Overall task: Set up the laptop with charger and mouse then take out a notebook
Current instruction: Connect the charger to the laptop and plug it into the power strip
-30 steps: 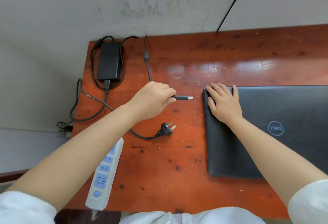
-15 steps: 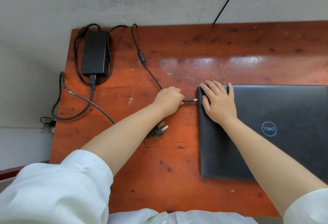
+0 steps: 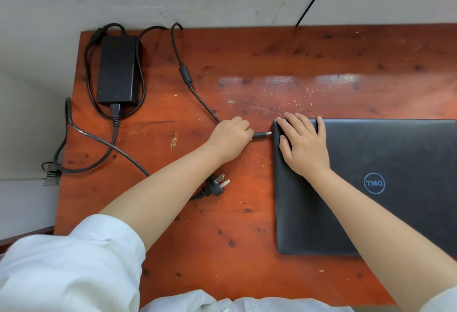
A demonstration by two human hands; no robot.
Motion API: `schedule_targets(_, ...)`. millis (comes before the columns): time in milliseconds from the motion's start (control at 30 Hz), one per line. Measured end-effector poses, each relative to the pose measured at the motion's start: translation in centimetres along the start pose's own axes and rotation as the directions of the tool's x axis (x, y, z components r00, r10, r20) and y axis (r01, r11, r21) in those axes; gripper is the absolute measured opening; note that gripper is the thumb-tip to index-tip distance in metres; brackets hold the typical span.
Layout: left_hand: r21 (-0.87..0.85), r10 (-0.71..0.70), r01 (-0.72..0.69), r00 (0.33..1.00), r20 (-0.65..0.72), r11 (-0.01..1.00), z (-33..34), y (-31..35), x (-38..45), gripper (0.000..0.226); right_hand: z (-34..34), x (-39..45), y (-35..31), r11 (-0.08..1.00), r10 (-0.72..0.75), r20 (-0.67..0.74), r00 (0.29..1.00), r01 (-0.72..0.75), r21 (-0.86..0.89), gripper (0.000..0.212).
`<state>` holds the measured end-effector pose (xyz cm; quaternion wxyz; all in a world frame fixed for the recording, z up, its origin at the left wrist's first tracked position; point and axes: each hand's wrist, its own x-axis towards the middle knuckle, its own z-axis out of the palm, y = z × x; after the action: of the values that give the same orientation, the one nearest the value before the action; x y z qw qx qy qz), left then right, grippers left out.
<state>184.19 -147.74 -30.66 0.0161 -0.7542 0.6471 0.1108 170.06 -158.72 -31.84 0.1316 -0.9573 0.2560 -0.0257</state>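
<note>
1. The laptop [image 3: 385,188] lies closed and flat on the right part of the red-brown wooden table [image 3: 222,237], lid up, its logo showing on the lid. Its right side runs out of view.
2. The person's right hand [image 3: 305,146] rests palm-down on the lid at the far left corner, fingers spread and extended, thumb along the left edge. It grips nothing; it presses flat on the lid.
3. The left hand [image 3: 230,140] is curled closed around the charger's barrel plug [image 3: 262,134], which it pinches at the rear end. The plug points right, and its metal tip sits at the laptop's left edge, just below the right hand's fingertips. Whether the tip is seated in a port or only touching the edge cannot be told.
4. The thin cable [image 3: 197,94] runs from the left hand toward the far edge of the table, passes through a ferrite bead, loops over the far edge and returns to the power brick [image 3: 118,69].
5. The power brick lies flat near the far left corner of the table, with cable looped around it.
6. The thicker mains lead [image 3: 99,136] leaves the near end of the brick, curves off the table's left edge, comes back and passes beneath the left forearm.
7. The mains lead ends in a three-pin wall plug [image 3: 217,184], lying loose on the table just beside the left forearm, pins pointing right, connected to nothing.
8. Both sleeves are white and pushed up above the forearms.
9. No mouse or notebook shows in this view.
</note>
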Motion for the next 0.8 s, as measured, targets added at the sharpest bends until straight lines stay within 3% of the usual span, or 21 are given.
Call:
schedule_targets(67, 0.032, 0.005, -0.007, 0.999, 0.054, 0.999, -0.1, -0.1, 0.0, 0.015, -0.1, 0.0, 0.0, 1.0, 0.002, 0.007, 1.0, -0.002, -0.001, 0.046)
schedule_targets(133, 0.009, 0.111, -0.111, 0.994, -0.011, 0.994, -0.7, -0.2, -0.2, 0.01, -0.2, 0.1, -0.1, 1.0, 0.004, 0.013, 1.0, -0.004, -0.005, 0.048)
schedule_targets(200, 0.03, 0.153, -0.151, 0.986, -0.069, 0.988, -1.1, 0.0, -0.2, 0.02, -0.3, 0.0, -0.1, 1.0, 0.003, 0.015, 1.0, -0.002, -0.012, 0.047)
schedule_targets(800, 0.005, 0.182, -0.182, 0.979, -0.091, 0.983, -0.4, 0.3, 1.5, 0.025, 0.1, 0.2, 0.4, 1.0, 0.012, 0.012, 1.0, -0.012, -0.011, 0.049)
